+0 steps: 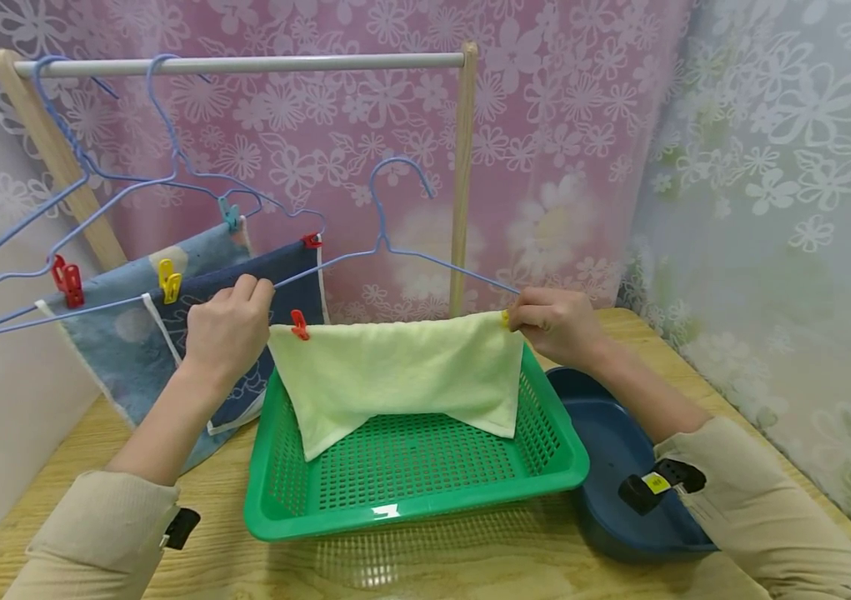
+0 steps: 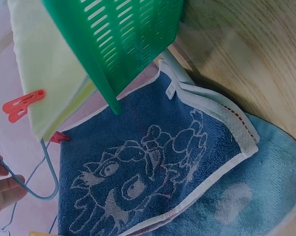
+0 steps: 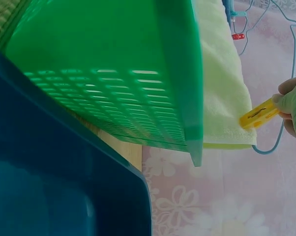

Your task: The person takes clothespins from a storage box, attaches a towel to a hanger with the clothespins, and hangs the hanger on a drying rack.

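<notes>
A pale yellow towel (image 1: pixel 402 367) hangs folded over the bottom bar of a blue wire hanger (image 1: pixel 382 242), above a green plastic basket (image 1: pixel 440 503). My left hand (image 1: pixel 228 329) holds the hanger's left end, its fingers at the wire in the left wrist view. A red clothespin (image 1: pixel 300 325) clips the towel near its left corner. At the right corner, my right hand (image 1: pixel 558 327) pinches a yellow clothespin (image 3: pixel 259 114) whose tip is on the towel. The hanger's hook points up, free of any rail.
Behind on the left stands a drying rack with a metal rail (image 1: pixel 282 63). Two hangers on it carry a light blue towel (image 1: pixel 121 354) and a dark blue towel (image 2: pixel 138 162), pegged with clothespins. A dark blue basin (image 1: pixel 613 467) sits right of the basket on the wooden table (image 1: pixel 215 533).
</notes>
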{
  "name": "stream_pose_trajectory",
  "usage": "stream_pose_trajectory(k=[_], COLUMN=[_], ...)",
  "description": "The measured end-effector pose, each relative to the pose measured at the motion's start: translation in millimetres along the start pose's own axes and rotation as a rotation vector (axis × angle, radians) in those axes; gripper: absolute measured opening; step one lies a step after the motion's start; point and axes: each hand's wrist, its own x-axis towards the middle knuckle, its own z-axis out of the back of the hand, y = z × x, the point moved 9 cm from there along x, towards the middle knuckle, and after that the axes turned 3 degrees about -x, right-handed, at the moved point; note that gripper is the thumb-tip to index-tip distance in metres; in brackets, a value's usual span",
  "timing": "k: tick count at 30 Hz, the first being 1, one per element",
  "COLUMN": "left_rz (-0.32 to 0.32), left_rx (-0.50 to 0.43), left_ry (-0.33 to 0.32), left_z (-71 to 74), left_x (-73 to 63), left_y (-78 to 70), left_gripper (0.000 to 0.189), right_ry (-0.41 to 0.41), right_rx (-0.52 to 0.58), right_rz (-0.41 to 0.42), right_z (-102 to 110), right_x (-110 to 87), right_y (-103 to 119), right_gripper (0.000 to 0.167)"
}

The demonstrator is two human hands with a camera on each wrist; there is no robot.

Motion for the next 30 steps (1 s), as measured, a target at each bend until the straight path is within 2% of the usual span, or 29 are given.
stream_pose_trajectory(k=[5, 12, 16, 20, 24, 30], left_rz=[0.015, 0.027, 0.038, 0.045, 0.049, 0.052], left_rx=[-0.014, -0.021, -0.022, -0.027, -0.035, -0.026], left_ry=[-0.023, -0.080, -0.094, -0.090, -0.075, -0.060], left_z=[2.2, 6.2, 7.2, 7.2, 6.2, 4.3], left_x=[-0.9, -4.1, -6.2, -7.1, -7.7, -8.2], left_y=[2.9, 6.1, 8.3, 9.7, 10.6, 11.6], left_gripper=[0.009, 0.009, 0.008, 0.006, 0.006, 0.004], right_ry=[-0.008, 0.046, 0.063, 0.065, 0.053, 0.070], right_rx=[0.000, 0.033, -0.013, -0.086, -0.125, -0.187], right_rz=[0.010, 0.004, 0.044, 0.114, 0.151, 0.169], right_z=[-1, -7, -8, -9, -10, -11], right_x=[1.7, 1.5, 0.7, 0.3, -1.1, -3.2], right_y=[1, 1, 5, 11, 14, 15], right_gripper=[0.029, 0.028, 0.024, 0.004, 0.024, 0.030])
